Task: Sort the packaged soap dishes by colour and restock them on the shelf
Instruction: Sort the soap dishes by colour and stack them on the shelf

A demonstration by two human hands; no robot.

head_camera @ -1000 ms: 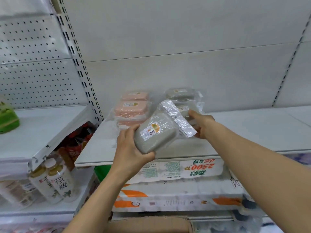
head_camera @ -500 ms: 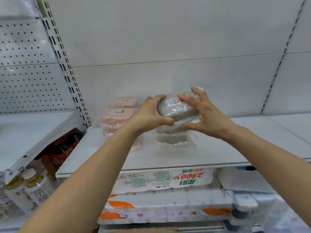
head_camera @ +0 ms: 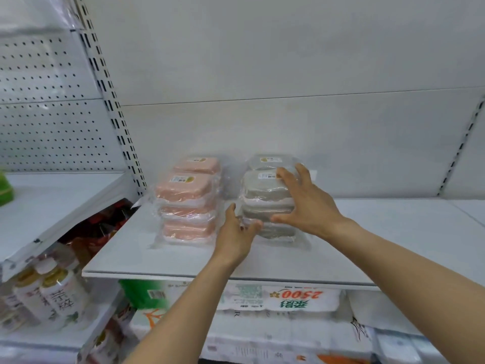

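On the white shelf (head_camera: 393, 232), against the back panel, stand the wrapped soap dishes in two colour groups: a grey stack (head_camera: 265, 200) to the right and a pink stack (head_camera: 186, 206) just beside it to the left, with a second pile of each colour behind. Each top packet carries a small white label with an orange mark; the print is too small to read. The right hand (head_camera: 307, 206) lies spread over the right side of the grey stack, fingers straight on the top packet and thumb at a lower one. The left hand (head_camera: 236, 235) sits at the stack's lower front corner, fingers loosely curled against the wrapping; whether it pinches the film cannot be told.

Beneath the shelf, a white bulk pack (head_camera: 283, 298) shows "2500" in red, upside down, with green characters beside it. Lower left, bottles (head_camera: 55, 298) with yellow caps bear dark characters. A slotted upright (head_camera: 112, 101) divides the plain white back wall from a pegboard panel (head_camera: 47, 114) over the neighbouring shelf (head_camera: 57, 195).
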